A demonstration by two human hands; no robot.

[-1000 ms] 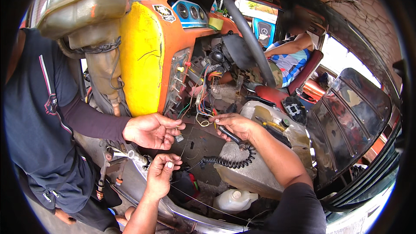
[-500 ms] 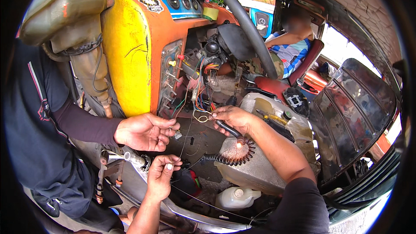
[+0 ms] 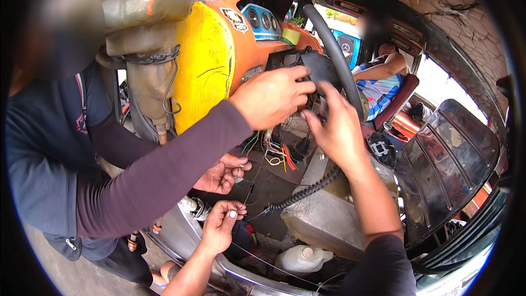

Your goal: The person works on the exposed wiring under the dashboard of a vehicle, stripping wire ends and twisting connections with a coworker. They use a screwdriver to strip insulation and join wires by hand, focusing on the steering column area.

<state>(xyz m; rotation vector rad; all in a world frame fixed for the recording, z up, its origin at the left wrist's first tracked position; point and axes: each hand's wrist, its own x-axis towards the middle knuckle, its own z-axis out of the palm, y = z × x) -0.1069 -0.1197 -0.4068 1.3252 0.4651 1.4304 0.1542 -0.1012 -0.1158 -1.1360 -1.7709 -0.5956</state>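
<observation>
Low in the middle, my left hand (image 3: 219,227) pinches a thin wire (image 3: 251,186) between thumb and fingertips. My right hand (image 3: 339,131) is raised by the steering column, thumb and forefinger apart; its other fingers are hidden. A black coiled cord (image 3: 307,191) climbs to just behind my right wrist; the lamp handle at its end is out of sight. A co-worker's hand (image 3: 271,98) reaches across, its fingertips close to mine. The co-worker's other hand (image 3: 224,174) sits palm up above my left hand. Loose coloured wires (image 3: 289,156) hang below the column.
The steering wheel (image 3: 331,49) rises beyond the hands, beside an orange dashboard with a yellow panel (image 3: 203,71). A white jug (image 3: 304,259) stands near the lower edge. At right is a dark ribbed seat back (image 3: 444,159). Another person (image 3: 383,77) sits farther back.
My right hand has moved up and right, away from the loose wires, and the coiled cord has risen with it. A co-worker's arm has come across from the left. My left hand keeps its pinch.
</observation>
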